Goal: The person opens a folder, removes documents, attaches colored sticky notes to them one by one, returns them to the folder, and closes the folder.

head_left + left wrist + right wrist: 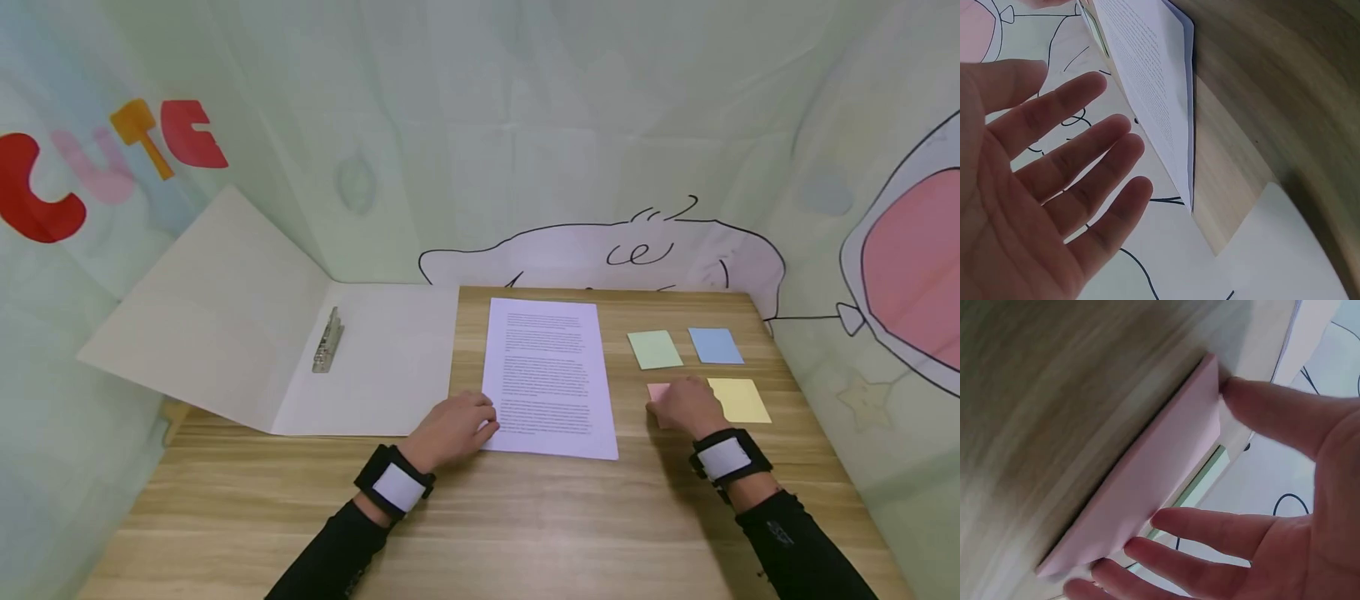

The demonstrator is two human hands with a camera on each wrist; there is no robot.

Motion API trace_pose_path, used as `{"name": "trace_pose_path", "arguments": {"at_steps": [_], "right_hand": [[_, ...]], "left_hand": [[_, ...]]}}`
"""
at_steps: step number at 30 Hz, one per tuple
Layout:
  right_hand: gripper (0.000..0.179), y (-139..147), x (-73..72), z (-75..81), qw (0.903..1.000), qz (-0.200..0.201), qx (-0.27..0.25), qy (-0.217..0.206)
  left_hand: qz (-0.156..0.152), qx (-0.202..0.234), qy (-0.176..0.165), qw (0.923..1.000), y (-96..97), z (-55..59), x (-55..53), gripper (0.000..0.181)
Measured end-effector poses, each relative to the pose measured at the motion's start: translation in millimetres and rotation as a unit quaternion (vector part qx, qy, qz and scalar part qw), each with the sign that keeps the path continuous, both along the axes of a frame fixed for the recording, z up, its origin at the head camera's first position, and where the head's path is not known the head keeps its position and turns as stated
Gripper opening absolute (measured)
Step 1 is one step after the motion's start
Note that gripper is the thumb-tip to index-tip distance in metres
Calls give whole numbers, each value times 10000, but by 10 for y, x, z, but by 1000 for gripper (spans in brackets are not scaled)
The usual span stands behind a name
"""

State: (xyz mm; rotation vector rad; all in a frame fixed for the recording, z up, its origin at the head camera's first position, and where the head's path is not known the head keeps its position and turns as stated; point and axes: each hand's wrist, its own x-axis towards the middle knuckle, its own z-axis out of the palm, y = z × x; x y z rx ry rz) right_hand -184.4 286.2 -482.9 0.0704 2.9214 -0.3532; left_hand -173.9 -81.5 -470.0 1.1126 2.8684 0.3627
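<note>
In the head view a stack of printed paper [551,379] lies on the wooden table. My left hand [450,429] is beside its lower left edge, with relaxed, slightly bent fingers [1107,159] and nothing held. A pink sticky-note pad [1147,469] lies flat at the right, mostly hidden under my right hand [686,407] in the head view. In the right wrist view my right thumb is against one edge of that pad and the fingertips meet another edge, so the hand grips it across. A yellow sticky-note pad [738,401] sits just right of this hand.
Green [655,349] and blue sticky-note pads [716,346] lie behind the pink and yellow ones. On the left a white folder [390,358] lies with its cover raised, a metal clip [327,342] inside. A printed cloth backdrop [525,125] hangs behind the table.
</note>
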Motion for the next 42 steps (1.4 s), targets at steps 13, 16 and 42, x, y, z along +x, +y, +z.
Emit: {"name": "trace_pose_path", "arguments": {"at_steps": [13,16,42], "right_hand": [[39,-35,59,-15,9967,555,269,524],[38,-25,86,-15,9877,981,663,1018],[6,-468,288,290,9722,1100,267,2050]], "left_hand": [[-89,239,-80,9996,13,-46,12,19],[-129,333,-120,9993,26,-33,13,19],[303,1604,-1058,9809,282,-78,3,26]]}}
